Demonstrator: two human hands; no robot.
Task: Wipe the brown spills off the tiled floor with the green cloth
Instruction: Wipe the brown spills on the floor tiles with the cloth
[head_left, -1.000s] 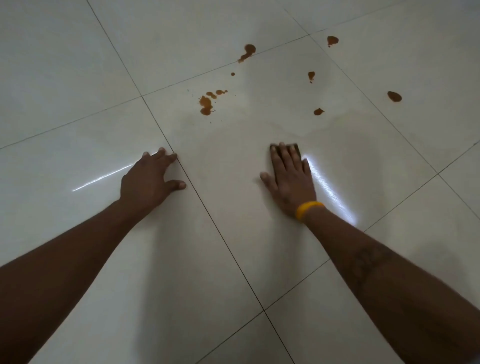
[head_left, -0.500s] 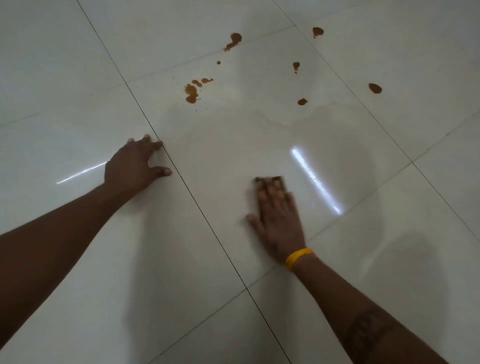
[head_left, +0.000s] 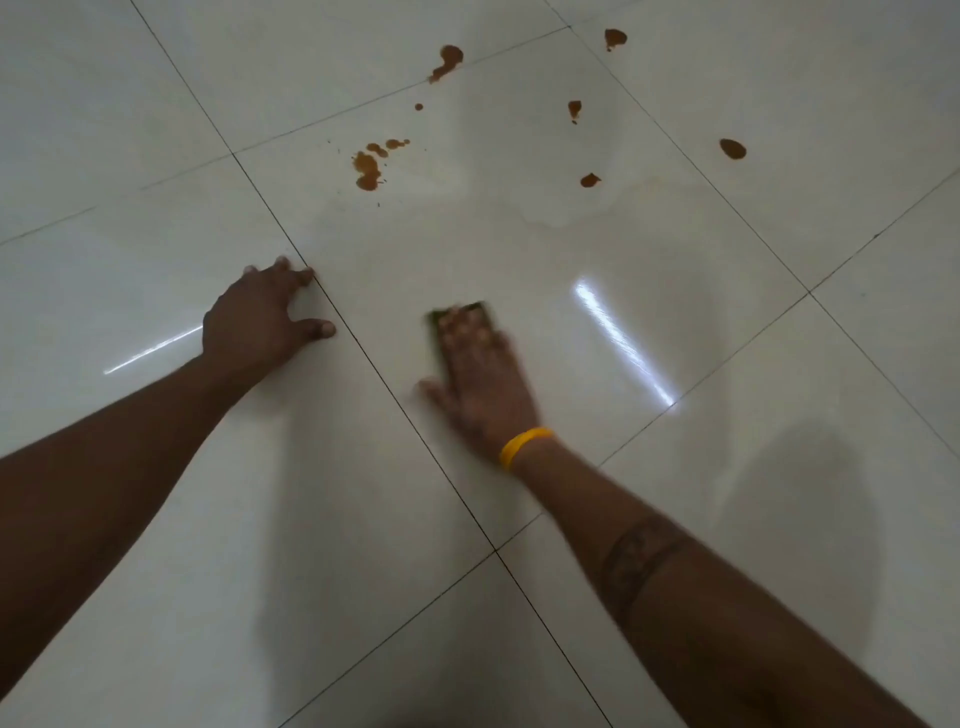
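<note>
- Head view, progress: wiping is under way but, by my judgement, well short of done. The right hand (head_left: 480, 384) lies flat with straight fingers pressing the green cloth (head_left: 457, 314) onto the tiled floor (head_left: 519, 597); only the cloth's far edge shows past the blurred fingertips. It sits near the middle of the central tile, well short of the spills.
- Head view, done: the tile around the cloth shows a faint wet sheen with a pale edge (head_left: 561, 221) and no brown in it — likely the part already wiped.
- Head view, left: brown spills remain beyond that edge — a cluster (head_left: 368, 169) at the left, a long blot (head_left: 447, 61) on the grout line, a tiny dot (head_left: 418, 107), and four separate drops (head_left: 615, 38), (head_left: 574, 109), (head_left: 589, 180), (head_left: 732, 149).
- Head view, surroundings: the left hand (head_left: 260, 322) rests spread on the neighbouring tile, holding nothing, its fingertips at the grout line. A yellow wristband (head_left: 524, 447) circles the right wrist. Bright glare streaks cross the floor. Nothing stands between cloth and spills.
</note>
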